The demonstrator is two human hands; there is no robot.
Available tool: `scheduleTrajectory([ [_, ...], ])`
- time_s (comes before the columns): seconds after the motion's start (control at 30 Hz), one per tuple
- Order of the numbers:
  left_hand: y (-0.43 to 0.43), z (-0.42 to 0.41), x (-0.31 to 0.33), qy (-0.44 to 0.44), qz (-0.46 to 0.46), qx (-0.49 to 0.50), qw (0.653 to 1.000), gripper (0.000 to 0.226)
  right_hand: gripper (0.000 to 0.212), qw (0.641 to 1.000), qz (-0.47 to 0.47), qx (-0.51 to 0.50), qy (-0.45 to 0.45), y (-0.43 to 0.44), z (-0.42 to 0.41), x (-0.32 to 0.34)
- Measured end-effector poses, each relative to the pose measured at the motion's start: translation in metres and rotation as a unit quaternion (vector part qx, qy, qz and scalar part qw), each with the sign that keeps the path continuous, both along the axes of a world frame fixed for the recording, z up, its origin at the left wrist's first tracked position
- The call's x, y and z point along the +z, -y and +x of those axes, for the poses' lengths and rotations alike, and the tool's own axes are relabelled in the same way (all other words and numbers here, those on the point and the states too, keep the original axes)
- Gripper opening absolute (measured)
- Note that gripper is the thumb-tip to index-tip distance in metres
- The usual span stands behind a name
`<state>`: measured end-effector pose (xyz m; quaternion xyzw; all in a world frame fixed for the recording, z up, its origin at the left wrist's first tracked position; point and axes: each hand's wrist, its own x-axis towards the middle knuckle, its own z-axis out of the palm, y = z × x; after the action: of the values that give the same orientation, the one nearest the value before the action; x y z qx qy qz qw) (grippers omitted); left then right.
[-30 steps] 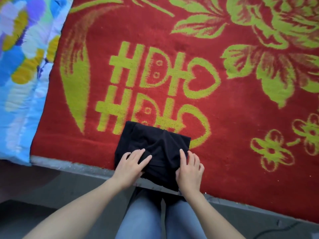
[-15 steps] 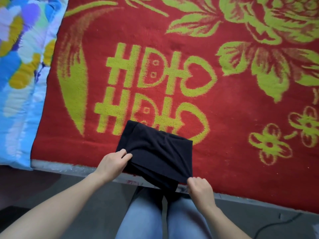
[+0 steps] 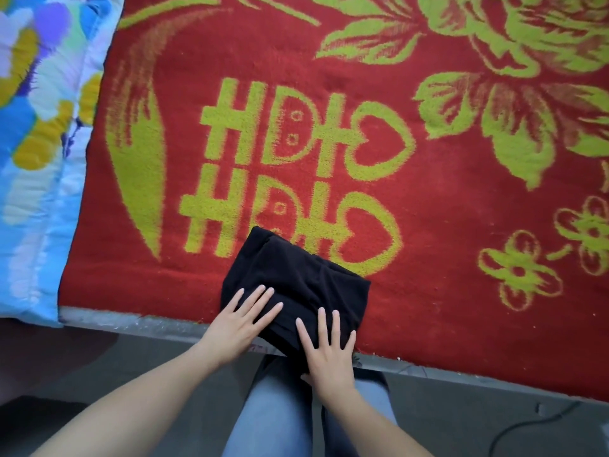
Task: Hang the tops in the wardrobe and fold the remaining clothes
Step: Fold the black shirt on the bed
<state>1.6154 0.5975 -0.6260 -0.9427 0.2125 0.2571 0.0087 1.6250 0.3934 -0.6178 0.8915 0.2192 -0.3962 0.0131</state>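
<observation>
A folded black garment lies as a small rectangle at the near edge of the red blanket on the bed. My left hand presses flat on its near left part, fingers straight and spread. Flat on the near right part rests my right hand, fingers straight. Part of the garment's near edge is hidden under both hands.
A blue, yellow and white floral quilt lies at the left of the bed. The grey bed edge runs below the blanket. My legs in blue jeans stand against it. A dark cable lies on the floor at the right.
Half a second ago both hands gripped the garment's near corners. Now both lie flat on top of it, and the garment sits flatter.
</observation>
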Motion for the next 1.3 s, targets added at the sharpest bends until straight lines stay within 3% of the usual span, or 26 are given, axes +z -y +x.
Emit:
scheduleTrajectory([
  [0.07,0.006,0.006,-0.006,-0.014,0.011,0.012,1.000,0.130,0.115,0.999,-0.023,0.026,0.015,-0.001,0.012,-0.006],
  [0.23,0.004,-0.001,-0.026,-0.102,0.074,0.032,0.992,0.097,0.101,0.993,0.031,0.094,0.069,0.006,0.037,-0.011],
  [0.37,0.011,0.001,-0.016,-0.067,0.054,0.088,0.992,0.124,0.064,0.967,0.150,0.124,0.165,0.019,0.061,-0.004],
  [0.43,0.024,0.002,-0.010,-0.002,-0.006,0.146,0.989,0.128,0.052,0.950,0.202,0.105,0.213,0.028,0.068,0.003],
  [0.57,0.044,0.009,-0.013,0.113,-0.089,0.225,0.964,0.096,0.061,0.937,0.219,0.085,0.259,0.040,0.071,0.022],
  [0.67,0.052,0.023,-0.007,0.171,-0.154,0.229,0.946,0.066,0.062,0.933,0.209,0.092,0.279,0.050,0.082,0.040],
  [0.87,0.034,0.046,0.037,0.227,-0.132,0.222,0.939,0.056,0.051,0.913,0.196,0.178,0.311,0.041,0.112,0.083],
  [1.0,0.027,0.050,0.083,0.255,-0.102,0.259,0.926,0.045,0.069,0.902,0.192,0.251,0.295,0.023,0.140,0.132],
  [1.07,0.022,0.047,0.111,0.278,-0.077,0.291,0.912,0.039,0.073,0.883,0.195,0.307,0.298,0.010,0.157,0.161],
  [1.13,0.020,0.035,0.138,0.301,-0.043,0.319,0.898,0.052,0.076,0.859,0.195,0.363,0.304,-0.005,0.165,0.189],
  [1.3,0.015,-0.017,0.204,0.365,0.037,0.433,0.823,0.034,0.075,0.773,0.250,0.479,0.334,-0.054,0.158,0.242],
])
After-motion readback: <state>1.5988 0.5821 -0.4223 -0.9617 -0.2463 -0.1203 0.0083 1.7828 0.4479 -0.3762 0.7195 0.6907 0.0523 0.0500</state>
